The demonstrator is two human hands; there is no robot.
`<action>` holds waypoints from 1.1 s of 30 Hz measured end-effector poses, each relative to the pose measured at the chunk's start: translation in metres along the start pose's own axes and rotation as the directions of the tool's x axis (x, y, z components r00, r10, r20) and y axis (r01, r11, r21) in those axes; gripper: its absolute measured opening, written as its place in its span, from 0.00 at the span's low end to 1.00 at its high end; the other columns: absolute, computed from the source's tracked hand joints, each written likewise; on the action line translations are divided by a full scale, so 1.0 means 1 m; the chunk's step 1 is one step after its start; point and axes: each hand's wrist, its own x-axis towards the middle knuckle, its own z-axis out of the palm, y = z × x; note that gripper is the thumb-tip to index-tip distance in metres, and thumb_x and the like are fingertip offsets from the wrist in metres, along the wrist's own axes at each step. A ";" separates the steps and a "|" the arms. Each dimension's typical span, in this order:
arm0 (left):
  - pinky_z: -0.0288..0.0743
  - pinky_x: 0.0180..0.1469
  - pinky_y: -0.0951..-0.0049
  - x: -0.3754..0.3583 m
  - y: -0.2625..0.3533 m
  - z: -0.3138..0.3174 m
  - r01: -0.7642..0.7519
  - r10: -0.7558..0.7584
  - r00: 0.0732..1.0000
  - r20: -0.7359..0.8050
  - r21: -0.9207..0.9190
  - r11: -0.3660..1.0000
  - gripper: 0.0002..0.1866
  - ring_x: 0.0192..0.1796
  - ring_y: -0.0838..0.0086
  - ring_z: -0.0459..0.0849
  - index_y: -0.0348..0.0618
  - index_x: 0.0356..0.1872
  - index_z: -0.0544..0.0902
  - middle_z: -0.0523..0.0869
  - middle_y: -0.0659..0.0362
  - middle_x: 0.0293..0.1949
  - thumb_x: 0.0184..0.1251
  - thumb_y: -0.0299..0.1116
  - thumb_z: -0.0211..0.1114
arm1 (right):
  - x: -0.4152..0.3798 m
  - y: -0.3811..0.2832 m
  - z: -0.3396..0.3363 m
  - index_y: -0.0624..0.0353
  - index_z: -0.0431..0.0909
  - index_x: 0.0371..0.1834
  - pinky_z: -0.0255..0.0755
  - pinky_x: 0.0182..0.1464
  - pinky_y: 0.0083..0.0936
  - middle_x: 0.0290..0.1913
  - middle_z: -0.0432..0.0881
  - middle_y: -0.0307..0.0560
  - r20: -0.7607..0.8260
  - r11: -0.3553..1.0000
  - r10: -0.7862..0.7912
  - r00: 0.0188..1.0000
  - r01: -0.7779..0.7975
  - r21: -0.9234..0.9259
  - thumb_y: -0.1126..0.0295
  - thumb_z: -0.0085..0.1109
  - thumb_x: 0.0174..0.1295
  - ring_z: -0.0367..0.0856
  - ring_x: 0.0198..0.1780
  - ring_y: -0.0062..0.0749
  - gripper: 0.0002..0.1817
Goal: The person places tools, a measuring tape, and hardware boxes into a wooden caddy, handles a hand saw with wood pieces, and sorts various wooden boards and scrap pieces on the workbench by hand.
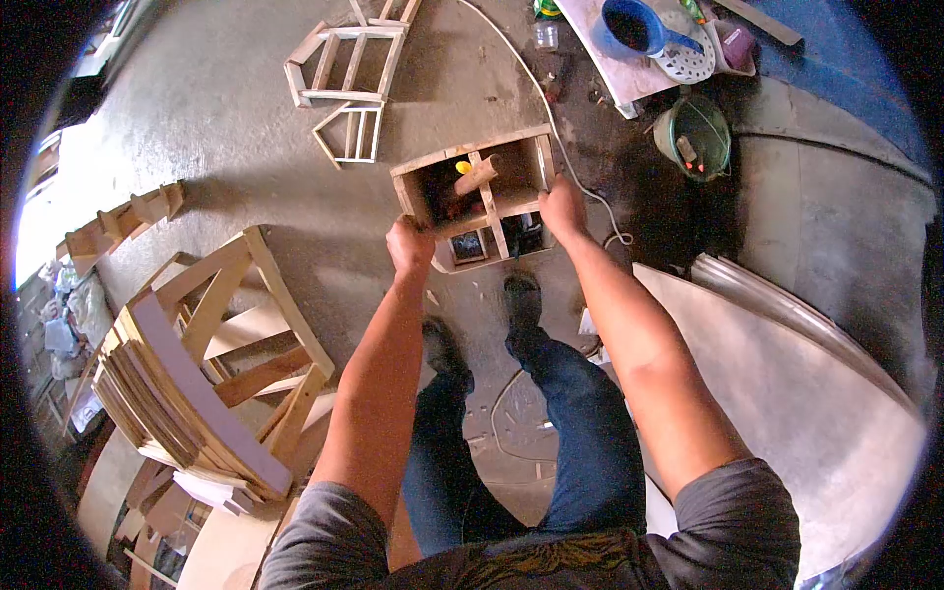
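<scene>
Both of my hands grip a wooden box (447, 154) in front of my feet, its top open toward me. Closed around the near left corner is my left hand (410, 244). On the opposite side, my right hand (562, 208) wraps the right edge, fingers partly hidden. Crossing slats divide the box into compartments. A short light-brown wooden piece (477, 174) lies across the middle divider, beside a small yellow object (463, 167). Dark items sit lower down in the shadowed compartments.
Wooden frames (344, 64) lie on the floor ahead. To the left stands a stack of curved wooden pieces (157, 393). A green bucket (693, 138) and a low table with a blue pitcher (629, 29) are at right. A white cable (536, 84) runs nearby; large sheets (787, 403) lie right.
</scene>
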 end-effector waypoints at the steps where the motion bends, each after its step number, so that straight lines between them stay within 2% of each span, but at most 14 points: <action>1: 0.81 0.49 0.51 0.003 -0.004 0.003 -0.004 0.003 1.000 0.025 0.008 1.000 0.12 0.48 0.42 0.87 0.35 0.38 0.88 0.88 0.38 0.39 0.59 0.34 0.68 | 0.002 -0.002 -0.002 0.65 0.78 0.50 0.79 0.51 0.53 0.43 0.86 0.65 0.018 1.000 0.015 1.000 -0.014 -0.011 0.64 0.68 0.59 0.85 0.47 0.63 0.20; 3: 0.81 0.50 0.51 0.006 -0.006 -0.004 -0.013 0.011 0.998 0.068 0.022 1.000 0.15 0.48 0.43 0.87 0.35 0.42 0.88 0.89 0.39 0.40 0.61 0.36 0.68 | -0.003 -0.009 -0.010 0.65 0.77 0.51 0.78 0.52 0.53 0.45 0.85 0.65 -0.006 1.000 -0.007 1.000 0.007 -0.012 0.64 0.68 0.60 0.84 0.48 0.64 0.21; 6: 0.81 0.52 0.53 -0.014 0.010 -0.028 -0.035 0.037 0.999 0.007 -0.167 0.985 0.21 0.50 0.45 0.88 0.35 0.49 0.86 0.90 0.42 0.42 0.62 0.42 0.71 | -0.019 -0.028 -0.031 0.65 0.77 0.54 0.76 0.55 0.51 0.47 0.85 0.65 -0.132 0.994 -0.031 0.991 0.045 0.104 0.64 0.67 0.62 0.83 0.51 0.63 0.22; 7: 0.81 0.54 0.55 -0.027 0.029 -0.046 0.022 -0.014 0.999 0.041 -0.206 0.978 0.27 0.51 0.48 0.88 0.34 0.54 0.84 0.90 0.43 0.44 0.62 0.45 0.74 | -0.026 -0.040 -0.043 0.65 0.77 0.55 0.76 0.56 0.50 0.48 0.85 0.64 -0.192 0.985 -0.033 0.981 0.064 0.160 0.64 0.66 0.63 0.83 0.52 0.62 0.22; 8: 0.80 0.55 0.57 -0.036 0.034 -0.047 -0.039 0.018 0.994 -0.110 -0.194 0.980 0.25 0.52 0.49 0.88 0.35 0.54 0.85 0.90 0.43 0.46 0.62 0.44 0.75 | -0.036 -0.051 -0.057 0.64 0.77 0.56 0.75 0.57 0.49 0.50 0.84 0.64 -0.209 0.978 -0.076 0.975 0.114 0.176 0.64 0.66 0.64 0.82 0.53 0.61 0.22; 12: 0.80 0.55 0.63 -0.103 0.094 -0.117 -0.111 0.043 0.988 -0.151 -0.478 0.871 0.24 0.49 0.62 0.91 0.38 0.53 0.87 0.91 0.49 0.47 0.66 0.48 0.73 | -0.096 -0.106 -0.128 0.62 0.78 0.58 0.73 0.61 0.45 0.53 0.84 0.60 -0.258 0.926 -0.206 0.944 0.274 0.261 0.64 0.65 0.66 0.81 0.57 0.55 0.20; 14: 0.80 0.55 0.69 -0.141 0.121 -0.158 -0.077 0.002 0.994 -0.108 -0.687 0.722 0.21 0.49 0.70 0.89 0.30 0.50 0.87 0.92 0.49 0.45 0.69 0.41 0.73 | -0.131 -0.135 -0.160 0.62 0.78 0.58 0.74 0.59 0.44 0.52 0.84 0.59 -0.338 0.841 -0.338 0.878 0.443 0.311 0.65 0.65 0.66 0.82 0.56 0.55 0.19; 15: 0.80 0.54 0.70 -0.159 0.128 -0.175 -0.106 0.009 0.990 -0.139 -0.711 0.696 0.21 0.48 0.71 0.89 0.30 0.49 0.87 0.92 0.50 0.45 0.70 0.41 0.72 | -0.158 -0.163 -0.194 0.62 0.78 0.58 0.75 0.60 0.43 0.53 0.84 0.59 -0.263 0.828 -0.333 0.906 0.414 0.378 0.67 0.64 0.67 0.82 0.56 0.54 0.19; 16: 0.80 0.54 0.71 -0.174 0.138 -0.195 -0.140 0.014 0.984 -0.176 -0.732 0.667 0.20 0.48 0.71 0.89 0.30 0.49 0.87 0.92 0.50 0.45 0.70 0.41 0.72 | -0.168 -0.174 -0.203 0.63 0.78 0.58 0.74 0.60 0.44 0.54 0.84 0.59 -0.349 0.796 -0.431 0.832 0.533 0.287 0.68 0.64 0.67 0.82 0.56 0.54 0.19; 18: 0.82 0.50 0.71 -0.209 0.149 -0.235 -0.167 -0.010 0.974 -0.227 -0.743 0.648 0.19 0.45 0.73 0.90 0.31 0.48 0.87 0.92 0.51 0.41 0.72 0.41 0.70 | -0.199 -0.202 -0.229 0.63 0.79 0.57 0.74 0.60 0.43 0.54 0.83 0.58 -0.362 0.721 -0.507 0.782 0.615 0.318 0.68 0.64 0.67 0.81 0.56 0.54 0.18; 22: 0.81 0.48 0.73 -0.268 0.150 -0.305 -0.235 -0.030 0.955 -0.296 -0.812 0.534 0.17 0.42 0.77 0.88 0.30 0.47 0.87 0.92 0.53 0.39 0.73 0.38 0.69 | -0.272 -0.259 -0.275 0.62 0.79 0.56 0.71 0.64 0.45 0.54 0.83 0.57 -0.290 0.680 -0.575 0.765 0.644 0.351 0.66 0.65 0.66 0.79 0.58 0.54 0.18; 25: 0.80 0.51 0.73 -0.313 0.137 -0.355 -0.214 -0.080 0.954 -0.290 -0.839 0.500 0.17 0.46 0.74 0.87 0.29 0.51 0.85 0.91 0.52 0.43 0.75 0.36 0.67 | -0.326 -0.292 -0.294 0.61 0.80 0.57 0.72 0.62 0.43 0.53 0.83 0.56 -0.266 0.601 -0.669 0.694 0.715 0.357 0.65 0.64 0.67 0.79 0.59 0.53 0.18; 29: 0.81 0.47 0.74 -0.382 0.104 -0.408 -0.308 -0.157 0.903 -0.400 -0.857 0.413 0.16 0.42 0.77 0.87 0.30 0.48 0.86 0.91 0.54 0.40 0.74 0.37 0.68 | -0.410 -0.324 -0.316 0.61 0.80 0.57 0.72 0.62 0.43 0.53 0.83 0.57 -0.203 0.508 -0.765 0.611 0.767 0.391 0.64 0.63 0.68 0.80 0.58 0.54 0.18; 33: 0.81 0.49 0.73 -0.469 0.045 -0.447 -0.347 -0.244 0.850 -0.468 -0.844 0.409 0.17 0.44 0.74 0.88 0.29 0.50 0.85 0.91 0.53 0.42 0.75 0.37 0.67 | -0.504 -0.345 -0.315 0.61 0.80 0.57 0.75 0.56 0.41 0.52 0.83 0.55 -0.216 0.339 -0.875 0.432 0.868 0.362 0.65 0.62 0.69 0.82 0.52 0.49 0.17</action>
